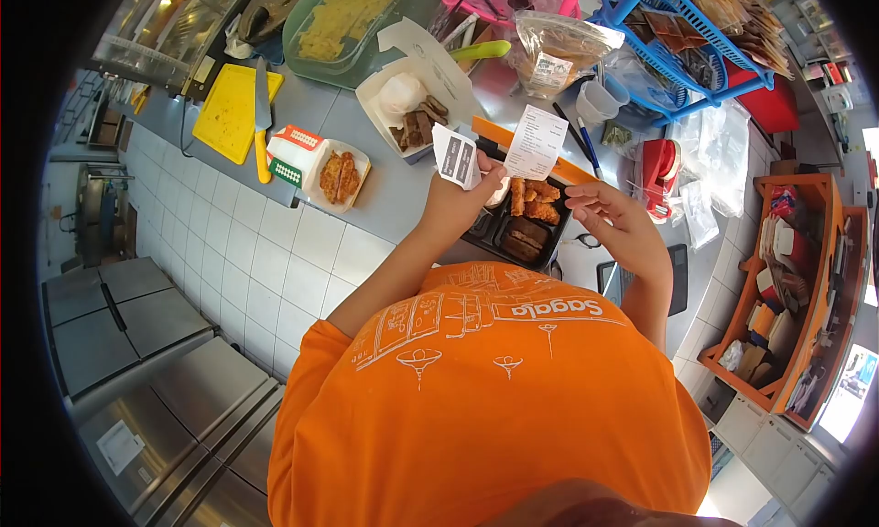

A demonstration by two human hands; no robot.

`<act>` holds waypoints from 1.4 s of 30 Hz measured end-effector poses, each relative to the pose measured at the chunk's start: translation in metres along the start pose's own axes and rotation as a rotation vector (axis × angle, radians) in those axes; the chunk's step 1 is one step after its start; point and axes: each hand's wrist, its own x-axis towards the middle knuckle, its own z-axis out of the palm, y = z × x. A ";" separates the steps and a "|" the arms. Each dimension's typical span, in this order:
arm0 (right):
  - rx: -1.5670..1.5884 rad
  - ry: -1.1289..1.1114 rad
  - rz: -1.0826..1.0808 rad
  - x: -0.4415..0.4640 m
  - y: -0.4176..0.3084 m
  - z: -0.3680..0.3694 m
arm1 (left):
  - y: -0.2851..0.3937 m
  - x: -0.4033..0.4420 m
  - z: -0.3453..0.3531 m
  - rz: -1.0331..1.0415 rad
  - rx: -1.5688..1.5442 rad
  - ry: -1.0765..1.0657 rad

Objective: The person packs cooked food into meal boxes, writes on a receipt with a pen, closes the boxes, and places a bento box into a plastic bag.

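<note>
My left hand (453, 197) is closed, thumb and fingers pinching a printed paper slip with dark blocks (456, 157). A white receipt (537, 142) stands just beyond the thumb; whether this hand grips it too, I cannot tell. Below both papers sits a black compartment tray (554, 249) with fried breaded pieces (538, 200) and dark brown slices (525, 239). At the tray's right side hovers my right hand (624, 229), fingers apart and nothing in it. An open white box (374, 92) beyond my left hand contains rice (401, 95) and brown meat slices (418, 127).
Left of me are a boxed breaded cutlet (340, 177), a knife (263, 115) on a yellow cutting board (224, 106), and a green tub (302, 32). A blue basket (696, 32), red tape dispenser (657, 174) and plastic bags (723, 152) stand right.
</note>
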 end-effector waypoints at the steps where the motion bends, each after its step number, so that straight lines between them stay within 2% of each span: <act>1: 0.012 -0.010 0.002 0.000 0.000 0.000 | 0.000 0.000 -0.001 -0.012 0.019 -0.013; 10: 0.025 -0.087 0.052 0.005 -0.008 -0.008 | 0.005 0.000 -0.003 -0.024 -0.021 -0.026; 25: 0.044 -0.073 0.021 0.008 -0.010 -0.011 | 0.002 -0.002 -0.012 0.005 -0.076 -0.024; 27: 0.099 -0.071 0.075 0.003 -0.011 -0.013 | 0.004 -0.006 -0.017 0.015 -0.131 -0.036; 31: 0.173 -0.174 0.097 0.000 -0.025 -0.025 | 0.007 -0.031 -0.048 -0.079 -0.005 0.041; 33: 0.154 -0.105 0.054 0.007 -0.038 -0.034 | 0.008 -0.050 -0.064 -0.041 -0.105 0.137; 35: 0.126 -0.002 0.051 0.021 -0.054 -0.044 | 0.009 -0.068 -0.083 -0.069 -0.076 0.255; 36: 0.099 0.057 -0.031 0.033 -0.066 -0.042 | 0.009 -0.076 -0.091 -0.086 -0.061 0.313; 39: -0.033 0.059 -0.089 0.080 -0.086 -0.044 | 0.015 -0.100 -0.109 -0.111 -0.064 0.426; 42: -0.425 0.137 -0.365 0.158 -0.092 -0.043 | 0.016 -0.119 -0.119 -0.106 -0.078 0.544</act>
